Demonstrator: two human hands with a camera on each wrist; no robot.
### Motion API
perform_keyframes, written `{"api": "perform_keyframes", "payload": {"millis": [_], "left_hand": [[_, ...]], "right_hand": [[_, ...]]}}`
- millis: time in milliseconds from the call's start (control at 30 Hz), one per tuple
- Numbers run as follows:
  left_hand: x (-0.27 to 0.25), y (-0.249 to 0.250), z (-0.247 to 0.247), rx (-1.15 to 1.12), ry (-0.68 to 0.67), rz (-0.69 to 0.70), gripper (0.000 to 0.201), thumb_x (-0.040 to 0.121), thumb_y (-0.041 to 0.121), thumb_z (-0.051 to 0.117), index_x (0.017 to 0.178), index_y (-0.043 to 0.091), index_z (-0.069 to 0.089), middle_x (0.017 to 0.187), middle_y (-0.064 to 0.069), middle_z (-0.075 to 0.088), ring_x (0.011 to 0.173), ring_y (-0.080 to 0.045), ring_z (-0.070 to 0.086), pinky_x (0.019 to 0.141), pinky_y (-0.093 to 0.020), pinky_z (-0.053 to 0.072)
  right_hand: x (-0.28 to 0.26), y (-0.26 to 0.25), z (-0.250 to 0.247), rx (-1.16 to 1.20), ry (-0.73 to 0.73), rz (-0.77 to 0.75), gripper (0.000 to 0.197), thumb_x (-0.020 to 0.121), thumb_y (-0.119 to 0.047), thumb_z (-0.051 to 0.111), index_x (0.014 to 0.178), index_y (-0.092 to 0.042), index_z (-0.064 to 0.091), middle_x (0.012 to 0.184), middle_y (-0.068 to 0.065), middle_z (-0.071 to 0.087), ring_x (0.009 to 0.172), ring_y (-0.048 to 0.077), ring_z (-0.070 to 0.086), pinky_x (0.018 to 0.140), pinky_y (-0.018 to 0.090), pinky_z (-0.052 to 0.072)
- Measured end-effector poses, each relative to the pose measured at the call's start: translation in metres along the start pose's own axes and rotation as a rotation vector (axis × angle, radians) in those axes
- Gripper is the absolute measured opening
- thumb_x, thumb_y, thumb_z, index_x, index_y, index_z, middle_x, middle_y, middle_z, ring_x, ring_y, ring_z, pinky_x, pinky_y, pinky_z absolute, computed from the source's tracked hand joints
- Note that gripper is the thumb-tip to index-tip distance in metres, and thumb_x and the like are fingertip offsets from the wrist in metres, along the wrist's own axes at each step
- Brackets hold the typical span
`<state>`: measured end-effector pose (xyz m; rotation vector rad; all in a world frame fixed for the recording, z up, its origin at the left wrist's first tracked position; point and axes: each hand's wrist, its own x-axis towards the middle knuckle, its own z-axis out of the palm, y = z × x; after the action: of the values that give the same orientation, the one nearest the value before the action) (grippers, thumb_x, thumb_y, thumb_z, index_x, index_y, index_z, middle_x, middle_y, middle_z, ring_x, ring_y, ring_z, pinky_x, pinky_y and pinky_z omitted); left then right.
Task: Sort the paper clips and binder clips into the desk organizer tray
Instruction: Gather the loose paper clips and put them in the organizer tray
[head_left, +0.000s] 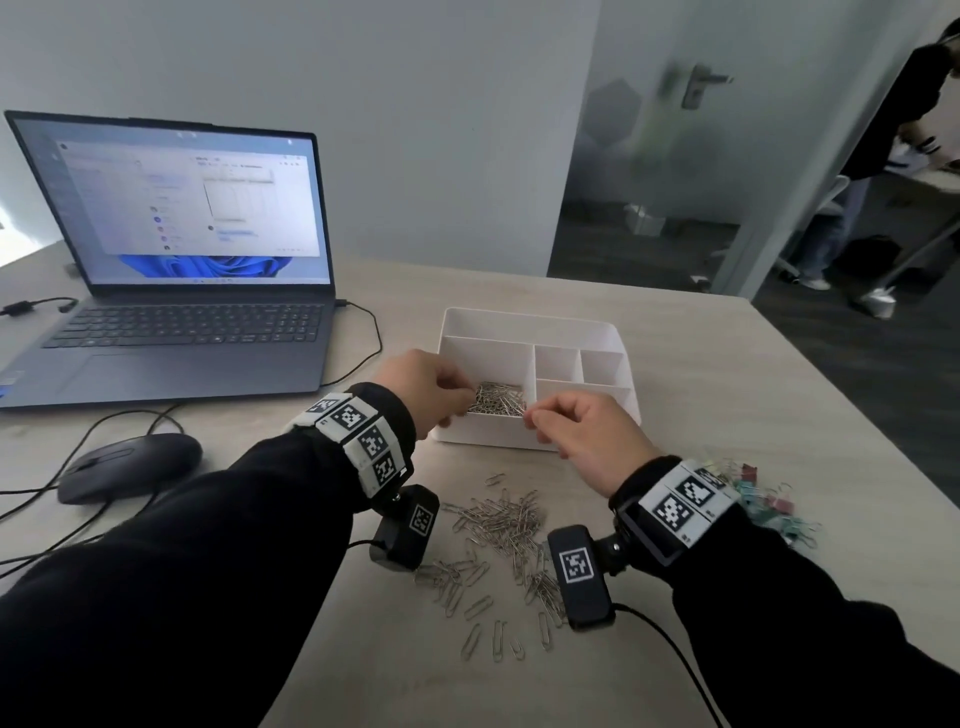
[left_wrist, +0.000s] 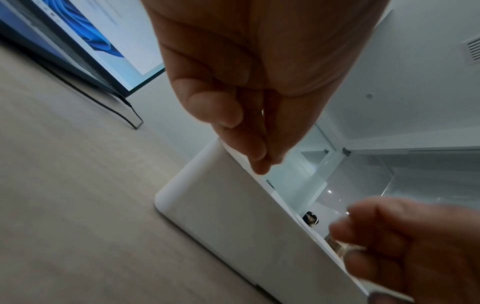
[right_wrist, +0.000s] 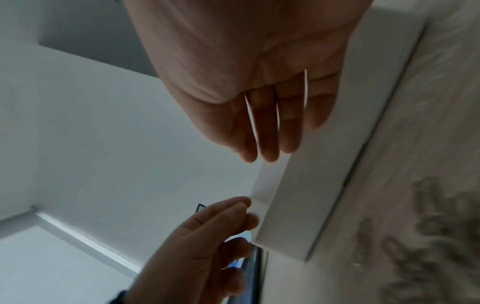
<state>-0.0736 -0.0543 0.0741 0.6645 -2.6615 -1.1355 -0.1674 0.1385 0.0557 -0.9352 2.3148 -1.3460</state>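
A white organizer tray (head_left: 530, 317) sits mid-table, with a heap of silver paper clips (head_left: 498, 399) in its large left compartment. My left hand (head_left: 462, 400) hovers over that compartment's left near corner. In the left wrist view its thumb and fingertips (left_wrist: 262, 164) pinch together above the tray wall (left_wrist: 221, 205), seemingly on paper clips. My right hand (head_left: 532, 415) is at the tray's near wall. Its fingers (right_wrist: 265, 154) hang nearly straight and hold nothing. Loose paper clips (head_left: 506, 525) lie between my wrists. Coloured binder clips (head_left: 769, 504) lie partly hidden behind my right wrist.
An open laptop (head_left: 171, 234) stands at the back left, and its cable (head_left: 371, 332) curves close to the tray. A black mouse (head_left: 127, 465) lies by my left forearm. The table's edge runs along the right. A person (head_left: 904, 130) stands beyond the glass door.
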Motion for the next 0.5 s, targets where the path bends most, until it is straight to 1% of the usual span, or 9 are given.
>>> {"api": "perform_keyframes", "payload": {"millis": [67, 100, 167, 200, 233, 300, 367, 400, 500], "left_hand": [[-0.009, -0.004, 0.005, -0.008, -0.03, 0.001, 0.009, 0.089, 0.024, 0.063, 0.089, 0.024, 0.072, 0.076, 0.004, 0.073, 0.063, -0.01, 0.067, 0.05, -0.027, 0.055], [-0.015, -0.007, 0.008, 0.012, -0.062, -0.004, 0.009, 0.09, 0.026, 0.063, 0.09, 0.025, 0.072, 0.074, 0.005, 0.072, 0.058, -0.007, 0.064, 0.048, -0.024, 0.053], [-0.026, -0.015, 0.015, 0.07, -0.132, -0.026, 0.011, 0.09, 0.028, 0.063, 0.092, 0.029, 0.074, 0.07, 0.006, 0.068, 0.05, -0.005, 0.056, 0.044, -0.021, 0.048], [-0.029, -0.019, 0.018, 0.085, -0.151, -0.044, 0.015, 0.089, 0.026, 0.061, 0.094, 0.03, 0.075, 0.069, 0.007, 0.065, 0.05, -0.006, 0.054, 0.044, -0.02, 0.047], [-0.032, -0.021, 0.019, 0.096, -0.159, -0.061, 0.019, 0.089, 0.023, 0.059, 0.096, 0.031, 0.075, 0.072, 0.008, 0.063, 0.051, -0.007, 0.054, 0.045, -0.018, 0.046], [-0.037, -0.026, 0.018, 0.153, -0.198, -0.07, 0.026, 0.089, 0.019, 0.056, 0.105, 0.031, 0.073, 0.092, 0.008, 0.065, 0.068, -0.008, 0.059, 0.061, -0.017, 0.047], [-0.042, -0.029, 0.017, 0.237, -0.264, -0.067, 0.031, 0.089, 0.02, 0.054, 0.114, 0.03, 0.07, 0.113, 0.005, 0.064, 0.096, -0.013, 0.061, 0.083, -0.02, 0.046], [-0.044, -0.03, 0.017, 0.273, -0.293, -0.071, 0.033, 0.089, 0.021, 0.054, 0.117, 0.029, 0.069, 0.117, 0.004, 0.064, 0.103, -0.015, 0.06, 0.088, -0.021, 0.045], [-0.053, -0.033, 0.017, 0.334, -0.341, -0.067, 0.039, 0.087, 0.022, 0.054, 0.123, 0.031, 0.066, 0.115, 0.005, 0.064, 0.102, -0.016, 0.061, 0.091, -0.025, 0.048]], "right_hand": [[-0.007, 0.006, 0.001, -0.11, -0.086, 0.045, 0.021, 0.096, -0.024, 0.057, 0.086, -0.035, 0.072, 0.096, -0.015, 0.074, 0.089, 0.019, 0.07, 0.078, 0.034, 0.054], [-0.01, 0.01, 0.002, -0.172, -0.135, 0.073, 0.025, 0.097, -0.023, 0.054, 0.089, -0.038, 0.072, 0.1, -0.018, 0.073, 0.093, 0.028, 0.071, 0.081, 0.039, 0.058], [-0.012, 0.016, 0.005, -0.248, -0.219, 0.114, 0.033, 0.096, -0.018, 0.048, 0.101, -0.04, 0.072, 0.113, -0.016, 0.071, 0.108, 0.037, 0.067, 0.095, 0.049, 0.056], [-0.011, 0.018, 0.006, -0.27, -0.257, 0.123, 0.038, 0.096, -0.015, 0.045, 0.112, -0.038, 0.07, 0.122, -0.013, 0.068, 0.114, 0.036, 0.064, 0.099, 0.048, 0.053], [-0.01, 0.018, 0.009, -0.309, -0.296, 0.122, 0.041, 0.096, -0.012, 0.044, 0.123, -0.034, 0.067, 0.13, -0.009, 0.063, 0.118, 0.032, 0.062, 0.102, 0.043, 0.051], [-0.009, 0.017, 0.015, -0.445, -0.372, 0.106, 0.046, 0.097, -0.013, 0.044, 0.138, -0.029, 0.058, 0.135, -0.005, 0.05, 0.117, 0.018, 0.055, 0.1, 0.029, 0.046], [-0.011, 0.015, 0.023, -0.544, -0.397, 0.121, 0.049, 0.096, -0.019, 0.045, 0.141, -0.036, 0.052, 0.127, -0.006, 0.042, 0.117, 0.015, 0.046, 0.104, 0.032, 0.043], [-0.013, 0.015, 0.026, -0.57, -0.397, 0.127, 0.049, 0.095, -0.021, 0.045, 0.14, -0.04, 0.052, 0.122, -0.008, 0.041, 0.118, 0.016, 0.044, 0.106, 0.035, 0.043], [-0.018, 0.014, 0.03, -0.594, -0.418, 0.102, 0.05, 0.094, -0.019, 0.042, 0.135, -0.045, 0.055, 0.116, -0.009, 0.041, 0.121, 0.017, 0.042, 0.109, 0.036, 0.04]]}}
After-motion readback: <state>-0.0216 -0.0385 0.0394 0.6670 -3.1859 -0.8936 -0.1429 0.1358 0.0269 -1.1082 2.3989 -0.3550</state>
